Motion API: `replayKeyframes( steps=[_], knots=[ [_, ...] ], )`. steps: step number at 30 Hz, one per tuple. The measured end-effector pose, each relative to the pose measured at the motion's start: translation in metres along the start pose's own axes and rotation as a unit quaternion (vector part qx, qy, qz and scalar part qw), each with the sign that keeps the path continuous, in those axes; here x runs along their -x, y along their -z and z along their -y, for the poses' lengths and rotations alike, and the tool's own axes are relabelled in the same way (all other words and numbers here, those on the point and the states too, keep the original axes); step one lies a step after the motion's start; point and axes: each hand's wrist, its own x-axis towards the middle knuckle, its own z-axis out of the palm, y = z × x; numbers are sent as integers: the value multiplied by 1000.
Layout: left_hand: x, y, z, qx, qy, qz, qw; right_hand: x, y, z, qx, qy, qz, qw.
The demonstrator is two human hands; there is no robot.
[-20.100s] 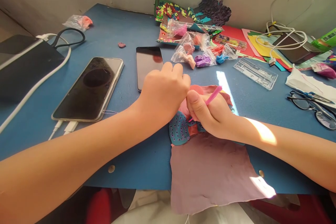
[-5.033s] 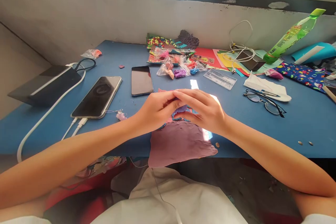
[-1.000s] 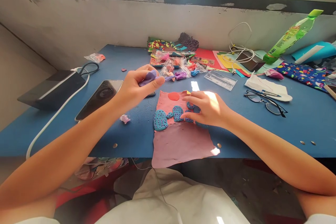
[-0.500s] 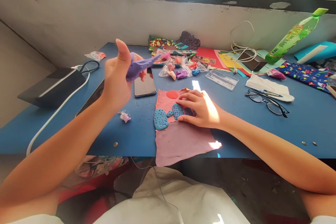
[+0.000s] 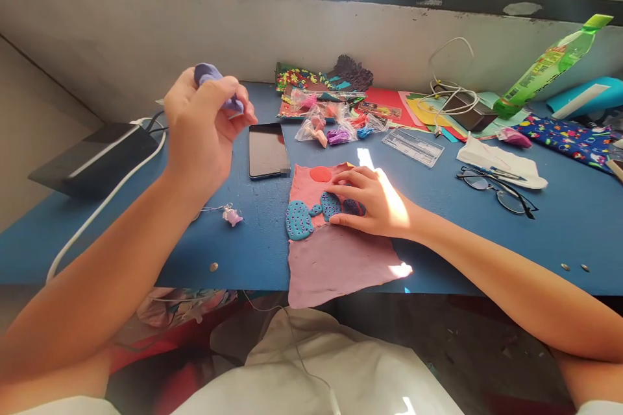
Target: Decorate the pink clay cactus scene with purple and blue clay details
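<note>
Raised above the desk, my left hand (image 5: 202, 120) is closed around a lump of purple modelling clay (image 5: 207, 74), which shows between thumb and fingers. My right hand (image 5: 372, 201) lies with its fingers apart on the upper right of a flat clay sheet (image 5: 341, 266), pink at the top and mauve below. On that sheet sit a red-orange disc (image 5: 320, 174), a dotted blue clay piece (image 5: 298, 220) on the left and another dotted blue piece (image 5: 331, 206) close to my right fingers. A darker dotted piece (image 5: 354, 207) is partly hidden under the right hand.
A phone (image 5: 268, 150) lies behind the sheet, with bagged clay (image 5: 338, 136) farther back. To the right are a clear ruler (image 5: 413, 146), eyeglasses (image 5: 499, 191) and a leaning green bottle (image 5: 549, 68). A small charm (image 5: 232, 216) and a black box (image 5: 92, 159) are at left.
My left hand has moved left and turned, its fingers curling round the purple clay, whose long pointed end no longer shows. My right hand has stayed in place.
</note>
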Motion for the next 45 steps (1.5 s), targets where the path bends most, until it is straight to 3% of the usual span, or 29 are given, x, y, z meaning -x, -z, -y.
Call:
replayKeyframes(
  steps=[6, 12, 23, 33, 45],
  knots=[
    [4, -2, 0, -56, 63, 78, 993, 0, 5, 1, 35, -31, 23, 999],
    [6, 0, 7, -92, 95, 104, 986, -1, 8, -1, 40, -51, 28, 997],
    [8, 0, 11, -124, 94, 180, 971, 0, 5, -5, 35, -19, 16, 999],
    [9, 0, 8, -123, 101, 191, 969, -1, 8, -6, 33, -29, 32, 999],
    [10, -1, 8, -136, 112, 197, 964, -1, 13, -2, 61, -22, -5, 998]
  ],
)
